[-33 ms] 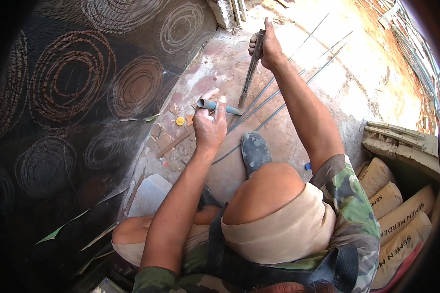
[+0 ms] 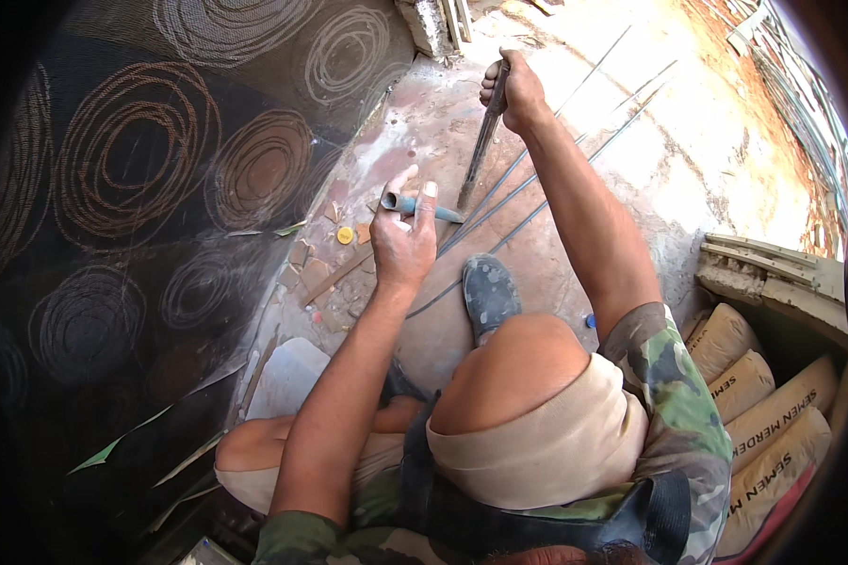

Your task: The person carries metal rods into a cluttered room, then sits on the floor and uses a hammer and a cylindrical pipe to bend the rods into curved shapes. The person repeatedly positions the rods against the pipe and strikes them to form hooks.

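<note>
The blue-grey pipe (image 2: 424, 206) lies across the left hand (image 2: 405, 243), its open end on the left of the grip and its other end pointing right, toward the rods. The left hand is closed on it, thumb raised along the near side; the fingers' full wrap is partly hidden. Ahead and to the right of that grip, the right hand (image 2: 521, 94) is clenched round the upper part of a long dark tool (image 2: 481, 146). The tool slants down to a lower end just beside the pipe's right end; whether the two touch cannot be told.

Beyond the pipe's right end, thin rods (image 2: 516, 193) cross the floor (image 2: 575, 240). Left of the left grip lie a yellow cap (image 2: 346, 234) and broken shards (image 2: 312, 274); nearer the body stands a boot (image 2: 491, 290).

Risks, in the inspector's judgement: the pipe could roll or twist if the dusty left hand loses friction. The tool could glance off toward the left thumb if its lower end slips on the round surface. The boot could skid if weight shifts onto a rod.
</note>
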Demonstrator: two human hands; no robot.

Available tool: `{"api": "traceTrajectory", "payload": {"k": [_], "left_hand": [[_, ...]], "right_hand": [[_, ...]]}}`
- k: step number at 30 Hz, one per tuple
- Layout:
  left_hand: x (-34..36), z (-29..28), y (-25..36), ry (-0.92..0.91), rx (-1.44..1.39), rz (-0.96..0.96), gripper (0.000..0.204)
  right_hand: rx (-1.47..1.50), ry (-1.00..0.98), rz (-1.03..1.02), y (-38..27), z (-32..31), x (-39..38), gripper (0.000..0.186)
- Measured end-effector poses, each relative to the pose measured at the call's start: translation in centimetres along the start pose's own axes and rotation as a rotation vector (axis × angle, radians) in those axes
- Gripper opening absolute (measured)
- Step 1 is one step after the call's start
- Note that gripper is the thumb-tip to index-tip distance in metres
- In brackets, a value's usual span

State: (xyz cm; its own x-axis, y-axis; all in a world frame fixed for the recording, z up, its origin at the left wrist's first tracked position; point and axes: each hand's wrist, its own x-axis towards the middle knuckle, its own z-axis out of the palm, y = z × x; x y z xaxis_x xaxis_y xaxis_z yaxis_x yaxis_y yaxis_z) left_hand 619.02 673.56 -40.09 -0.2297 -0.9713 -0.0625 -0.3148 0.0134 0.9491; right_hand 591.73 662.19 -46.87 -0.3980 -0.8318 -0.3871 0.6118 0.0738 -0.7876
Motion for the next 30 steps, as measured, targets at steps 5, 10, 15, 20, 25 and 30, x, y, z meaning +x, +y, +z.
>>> {"api": "traceTrajectory", "payload": {"k": [5, 10, 15, 20, 25, 30], "left_hand": [[1.8, 1.0, 2.1, 0.056, -0.301, 0.124, 0.031], [3.4, 1.9, 2.9, -0.038, -0.412, 0.062, 0.054], [3.6, 2.9, 2.4, 0.072, -0.299, 0.108, 0.053], [3.5, 3.2, 1.9, 0.076, -0.304, 0.134, 0.052], [3.7, 3.5, 2.1, 0.068, -0.283, 0.158, 0.052], [7.6, 4.2, 1.9, 0.129, -0.128, 0.186, 0.058]], "right_hand": [[0.160, -0.018, 0.018, -0.8, 0.0, -0.4, 0.033], [0.118, 0.002, -0.006, -0.7, -0.2, -0.4, 0.031], [0.106, 0.067, -0.032, -0.6, 0.1, -0.8, 0.032], [0.124, 0.054, -0.035, -0.6, -0.2, -0.9, 0.033], [0.121, 0.060, -0.041, -0.6, -0.3, -0.5, 0.033], [0.141, 0.026, 0.001, -0.6, -0.3, -0.4, 0.033]]}}
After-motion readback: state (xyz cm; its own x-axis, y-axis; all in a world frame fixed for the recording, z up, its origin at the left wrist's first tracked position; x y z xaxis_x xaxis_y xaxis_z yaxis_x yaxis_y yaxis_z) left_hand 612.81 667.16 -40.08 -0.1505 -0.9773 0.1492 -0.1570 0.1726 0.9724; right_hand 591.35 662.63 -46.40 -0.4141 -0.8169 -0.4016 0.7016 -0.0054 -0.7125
